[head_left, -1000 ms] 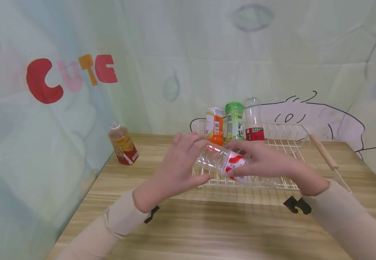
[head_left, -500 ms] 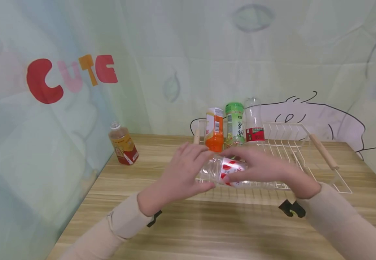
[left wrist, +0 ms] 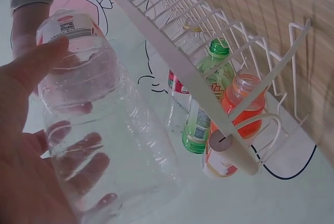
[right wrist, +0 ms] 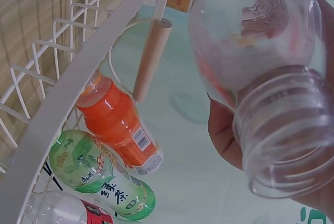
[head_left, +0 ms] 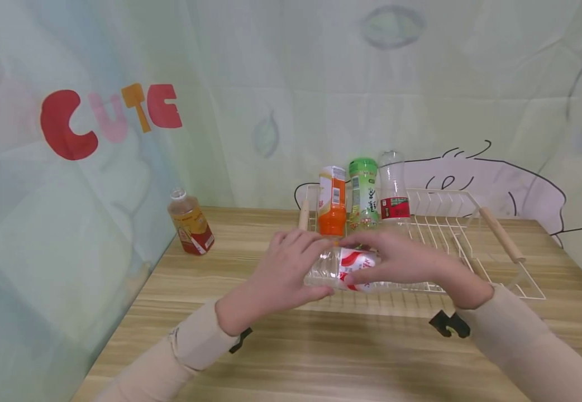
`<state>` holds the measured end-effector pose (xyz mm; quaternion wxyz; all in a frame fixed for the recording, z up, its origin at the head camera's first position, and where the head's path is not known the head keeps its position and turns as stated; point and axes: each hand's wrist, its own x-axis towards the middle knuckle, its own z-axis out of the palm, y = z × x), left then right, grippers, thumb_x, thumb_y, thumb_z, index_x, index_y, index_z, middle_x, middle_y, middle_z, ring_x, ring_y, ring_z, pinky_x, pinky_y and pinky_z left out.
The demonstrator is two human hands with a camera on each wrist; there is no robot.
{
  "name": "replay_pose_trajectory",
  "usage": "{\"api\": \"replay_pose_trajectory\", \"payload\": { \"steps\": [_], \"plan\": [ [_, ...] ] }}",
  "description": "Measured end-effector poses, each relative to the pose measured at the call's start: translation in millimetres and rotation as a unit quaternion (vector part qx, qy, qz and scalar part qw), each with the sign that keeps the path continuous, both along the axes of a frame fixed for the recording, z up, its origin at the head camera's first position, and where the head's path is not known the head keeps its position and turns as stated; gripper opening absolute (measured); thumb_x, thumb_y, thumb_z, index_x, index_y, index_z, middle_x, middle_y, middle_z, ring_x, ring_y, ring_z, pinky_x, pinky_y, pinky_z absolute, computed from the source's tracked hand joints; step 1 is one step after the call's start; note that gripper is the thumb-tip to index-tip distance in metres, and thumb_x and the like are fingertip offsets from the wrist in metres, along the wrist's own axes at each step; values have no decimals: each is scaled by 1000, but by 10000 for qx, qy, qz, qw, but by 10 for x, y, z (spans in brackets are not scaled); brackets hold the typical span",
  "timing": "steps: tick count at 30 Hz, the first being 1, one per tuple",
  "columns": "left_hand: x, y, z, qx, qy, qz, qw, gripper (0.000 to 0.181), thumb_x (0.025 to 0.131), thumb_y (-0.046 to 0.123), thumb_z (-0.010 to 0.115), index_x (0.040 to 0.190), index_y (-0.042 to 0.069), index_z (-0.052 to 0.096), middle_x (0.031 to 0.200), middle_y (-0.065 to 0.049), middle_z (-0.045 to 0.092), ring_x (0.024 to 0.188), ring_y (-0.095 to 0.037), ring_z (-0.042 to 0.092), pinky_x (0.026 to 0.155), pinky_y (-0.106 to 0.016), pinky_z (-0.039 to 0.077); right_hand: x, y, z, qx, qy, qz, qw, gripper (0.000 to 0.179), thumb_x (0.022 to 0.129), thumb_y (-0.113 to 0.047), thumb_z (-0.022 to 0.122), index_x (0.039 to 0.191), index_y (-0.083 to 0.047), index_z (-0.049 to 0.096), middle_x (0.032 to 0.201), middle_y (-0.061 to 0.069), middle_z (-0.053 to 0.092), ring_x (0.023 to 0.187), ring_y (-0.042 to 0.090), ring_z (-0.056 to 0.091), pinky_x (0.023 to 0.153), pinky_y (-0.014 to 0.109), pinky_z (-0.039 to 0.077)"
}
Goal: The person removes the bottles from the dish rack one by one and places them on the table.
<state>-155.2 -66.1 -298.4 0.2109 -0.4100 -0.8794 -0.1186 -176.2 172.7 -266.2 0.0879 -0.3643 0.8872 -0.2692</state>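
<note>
Both hands hold a clear, capless plastic bottle with a red-and-white label (head_left: 356,269), lying almost level over the front part of a white wire rack (head_left: 434,288). Toward its base my left hand (head_left: 283,273) has the thumb on the near side; its fingers show through the plastic in the left wrist view. My right hand (head_left: 404,259) grips around the label, nearer the open neck (right wrist: 289,125). Whether the bottle touches the wires cannot be told. Behind it, an orange bottle (head_left: 332,209), a green tea bottle (head_left: 364,195) and a clear red-labelled bottle (head_left: 394,192) lean in the rack.
A bottle with a yellow and dark red label (head_left: 191,226) stands on the wooden table (head_left: 331,357) at left. Wooden handles (head_left: 501,234) sit at the rack's two ends. A printed curtain (head_left: 251,67) closes off the back and left.
The held bottle has come down and turned from a slant to almost level. My left hand moved down with it; my right hand shifted slightly left and down.
</note>
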Motion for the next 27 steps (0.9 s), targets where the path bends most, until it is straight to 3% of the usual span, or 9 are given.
{"api": "replay_pose_trajectory", "payload": {
  "steps": [7,14,20,27],
  "plan": [
    [-3,4,-6,98,-125,29,9999,66,73,45,81,127,13,58,121,-2,59,111,-19,51,92,-44,41,0,-3,3,-25,-187,-26,9998,54,83,-37,74,128,-11,58,105,-5,64,88,17,58,73,30,52],
    [-24,-18,-37,420,-66,-72,9991,66,71,40,84,124,11,60,120,-3,60,112,-20,51,91,-44,41,-1,10,28,34,106,-54,9999,50,85,-36,72,128,-12,60,116,-2,64,98,18,58,78,35,53],
    [-73,-46,-55,720,65,-21,9974,64,70,40,85,122,12,60,119,-4,60,111,-20,50,91,-43,41,10,67,104,-268,-2,-365,9990,49,87,-33,70,129,-11,57,124,3,61,108,23,58,84,38,53],
    [-158,-97,-46,967,426,66,9944,66,69,40,86,122,10,60,118,-6,61,110,-22,51,89,-42,41,-25,167,240,-654,319,-605,9955,55,89,-27,68,138,-10,49,132,9,57,112,26,57,86,42,52]
  ]
}}
